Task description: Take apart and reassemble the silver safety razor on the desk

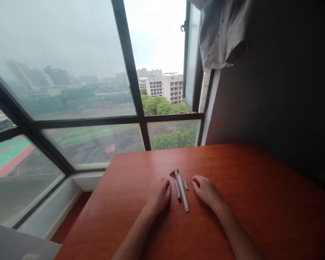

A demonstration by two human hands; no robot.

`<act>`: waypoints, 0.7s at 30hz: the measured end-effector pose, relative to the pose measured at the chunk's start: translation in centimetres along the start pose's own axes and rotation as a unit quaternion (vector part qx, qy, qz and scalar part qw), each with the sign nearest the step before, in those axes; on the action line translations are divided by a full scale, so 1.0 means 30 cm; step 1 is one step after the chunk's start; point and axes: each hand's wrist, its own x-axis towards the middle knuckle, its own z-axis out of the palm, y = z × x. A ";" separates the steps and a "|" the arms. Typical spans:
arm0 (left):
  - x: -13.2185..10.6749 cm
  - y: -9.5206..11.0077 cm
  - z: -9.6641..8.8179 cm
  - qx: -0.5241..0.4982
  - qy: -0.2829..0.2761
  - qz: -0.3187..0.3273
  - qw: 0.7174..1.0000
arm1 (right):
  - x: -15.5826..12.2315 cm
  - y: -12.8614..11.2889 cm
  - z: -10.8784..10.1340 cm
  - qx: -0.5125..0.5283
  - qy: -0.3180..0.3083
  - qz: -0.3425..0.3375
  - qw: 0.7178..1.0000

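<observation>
On a reddish-brown table (119, 216), with twelve o'clock pointing toward the windows, a grey toothbrush (182, 190) lies at the centre, its head aimed between eleven and twelve. A razor (177, 187) lies just beside it on the nine-o'clock side, nearly parallel, its T-shaped head toward eleven. A small green object (185, 185) sits at two o'clock from the toothbrush's middle, too small to identify. The person's left hand (159, 193) rests at nine o'clock, nearest the razor; the right hand (206, 189) rests at three, near the green object. Both hands have their fingers loosely curled, and one cannot tell whether either is fully closed. Beyond the table's twelve-o'clock edge stand dark-framed windows (89, 122); grey cloth (219, 36) hangs toward one o'clock.
</observation>
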 end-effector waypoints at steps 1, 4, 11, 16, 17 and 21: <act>0.000 0.001 0.000 0.000 -0.002 -0.001 1.000 | 0.000 0.000 0.001 0.000 0.001 0.000 1.000; 0.001 0.003 -0.003 -0.001 -0.005 0.001 1.000 | 0.001 -0.001 0.001 0.000 0.004 -0.001 1.000; 0.002 0.006 -0.007 -0.001 -0.002 -0.002 1.000 | 0.002 -0.003 -0.001 0.002 0.002 0.002 1.000; 0.004 0.009 -0.010 -0.009 -0.001 -0.009 1.000 | 0.001 -0.002 0.002 0.005 0.007 0.001 1.000; 0.004 0.011 -0.011 -0.011 -0.001 -0.010 1.000 | 0.001 -0.002 0.004 0.005 0.008 0.000 1.000; -0.001 0.019 -0.014 -0.036 0.006 -0.018 0.999 | 0.000 0.002 0.008 0.008 0.012 -0.001 1.000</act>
